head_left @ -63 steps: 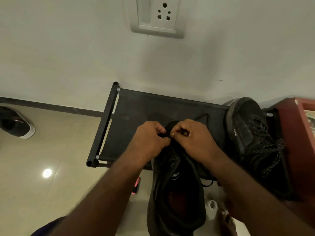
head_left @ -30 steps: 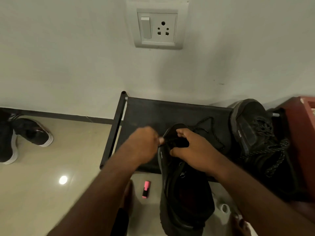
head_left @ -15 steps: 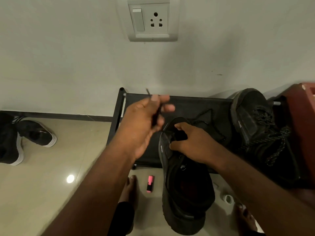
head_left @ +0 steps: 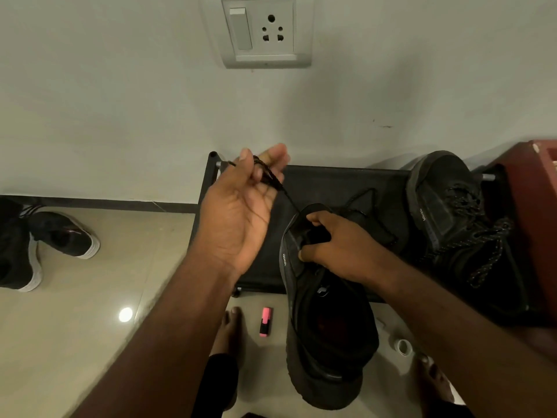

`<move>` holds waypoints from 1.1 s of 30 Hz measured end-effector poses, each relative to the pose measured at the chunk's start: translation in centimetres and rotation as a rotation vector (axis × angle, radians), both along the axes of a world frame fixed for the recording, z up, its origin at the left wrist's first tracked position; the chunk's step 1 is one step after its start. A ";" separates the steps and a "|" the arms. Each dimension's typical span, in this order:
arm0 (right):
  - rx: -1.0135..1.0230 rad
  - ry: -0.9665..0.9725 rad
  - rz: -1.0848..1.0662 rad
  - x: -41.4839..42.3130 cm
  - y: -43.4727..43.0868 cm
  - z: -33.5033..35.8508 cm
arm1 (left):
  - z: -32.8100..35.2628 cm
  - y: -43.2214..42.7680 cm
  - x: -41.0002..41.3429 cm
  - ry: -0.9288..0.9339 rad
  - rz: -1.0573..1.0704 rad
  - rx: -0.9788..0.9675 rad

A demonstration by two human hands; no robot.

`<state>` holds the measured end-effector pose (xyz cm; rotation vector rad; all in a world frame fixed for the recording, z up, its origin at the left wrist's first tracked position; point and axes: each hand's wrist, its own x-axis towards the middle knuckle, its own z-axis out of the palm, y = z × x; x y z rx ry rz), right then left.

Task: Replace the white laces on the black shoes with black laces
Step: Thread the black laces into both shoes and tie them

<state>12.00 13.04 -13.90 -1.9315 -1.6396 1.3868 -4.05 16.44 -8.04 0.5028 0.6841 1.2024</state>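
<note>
The black lace (head_left: 272,181) runs taut from the left hand (head_left: 238,212), which pinches it between thumb and fingers, down to the black shoe (head_left: 328,327). The right hand (head_left: 340,248) grips that shoe (fingers curled into its lacing area). A second shoe (head_left: 452,224) stands just right of that hand.

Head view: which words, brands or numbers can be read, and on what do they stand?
Nothing reads clearly.
Held shoe: small white side mark, too blurred to read.
Second shoe: the same kind of mark, too small to read.
Socket plate, pink marker: no text seen.
</note>
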 end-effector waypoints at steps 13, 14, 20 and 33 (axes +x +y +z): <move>0.013 -0.041 0.031 0.1 0.4 -0.2 | -2.8 -0.7 0.7 1.380 -0.285 0.150; 0.006 -0.034 0.024 0.1 0.4 -0.3 | -1.5 -0.6 0.7 1.023 -0.145 0.040; -0.009 -0.027 0.035 0.3 0.3 -0.4 | 1.0 0.5 -1.4 0.309 0.077 -0.094; -0.004 0.047 -0.004 0.4 0.2 -0.5 | -2.7 0.0 1.2 0.204 -0.160 -0.126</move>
